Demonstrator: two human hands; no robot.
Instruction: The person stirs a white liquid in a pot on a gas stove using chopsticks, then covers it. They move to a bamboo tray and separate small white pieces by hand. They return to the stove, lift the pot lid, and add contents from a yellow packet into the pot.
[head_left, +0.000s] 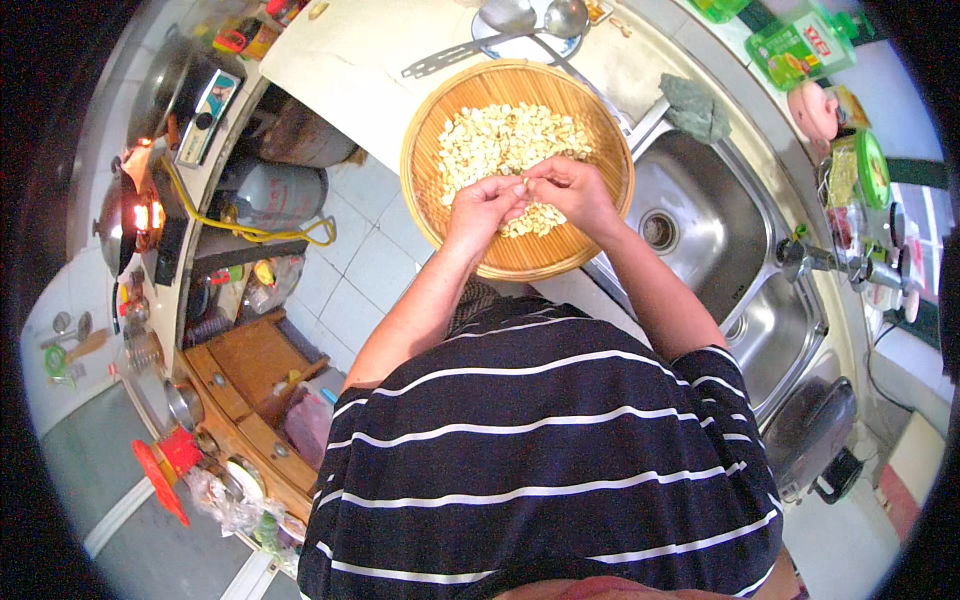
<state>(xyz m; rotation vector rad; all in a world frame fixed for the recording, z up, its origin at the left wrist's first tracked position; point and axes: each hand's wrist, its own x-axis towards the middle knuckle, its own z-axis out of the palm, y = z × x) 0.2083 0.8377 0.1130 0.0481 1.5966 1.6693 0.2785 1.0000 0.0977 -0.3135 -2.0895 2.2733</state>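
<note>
A round woven bamboo basket (424, 142) stands before me at the counter's edge, holding a spread of pale split beans or nuts (495, 135). Over the basket's middle, my left hand (487, 206) and my right hand (574, 193) meet at the fingertips. A small pale piece (526, 182) is pinched between the right thumb and forefinger. The left thumb and forefinger come together close beside it; whether they also grip it cannot be told. More pieces lie under both hands, partly hidden by them.
Beyond the basket, a slotted turner (442, 60) and a ladle (566, 16) rest on a plate (532, 51). A steel double sink (697, 195) with a grey-green cloth (694, 109) on its corner is at right. At left are a wok (116, 217) and a gas cylinder (281, 191).
</note>
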